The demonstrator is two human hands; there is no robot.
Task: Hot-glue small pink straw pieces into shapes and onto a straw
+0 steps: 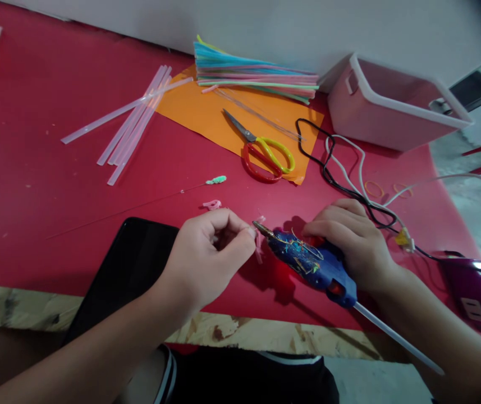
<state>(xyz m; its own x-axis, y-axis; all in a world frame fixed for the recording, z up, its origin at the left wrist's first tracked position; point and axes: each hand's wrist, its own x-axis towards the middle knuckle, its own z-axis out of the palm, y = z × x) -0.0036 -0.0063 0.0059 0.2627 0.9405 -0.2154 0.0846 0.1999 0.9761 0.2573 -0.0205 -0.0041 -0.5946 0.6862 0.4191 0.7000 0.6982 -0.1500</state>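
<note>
My right hand (352,238) is wrapped around a blue hot glue gun (303,261), smeared with dried glue, with a clear glue stick (398,336) sticking out of its back. Its metal nozzle reaches the fingertips of my left hand (212,252). Thumb and forefinger of that hand pinch a small pink pipe cleaner piece (259,247), partly hidden behind the fingers and nozzle. Just beyond the left knuckles lies a curled pink pipe cleaner piece (212,205). Farther off, a thin wire tipped with a green fuzzy bud (216,180) rests on the red table (33,185).
Scissors (265,154) and a bundle of pipe cleaners (257,73) lie on orange paper (206,120). Glue sticks (137,123) are at the upper left. A black phone (128,275) sits by my left forearm. Cords (328,168) run near a pink bin (375,112) and a purple box (473,292).
</note>
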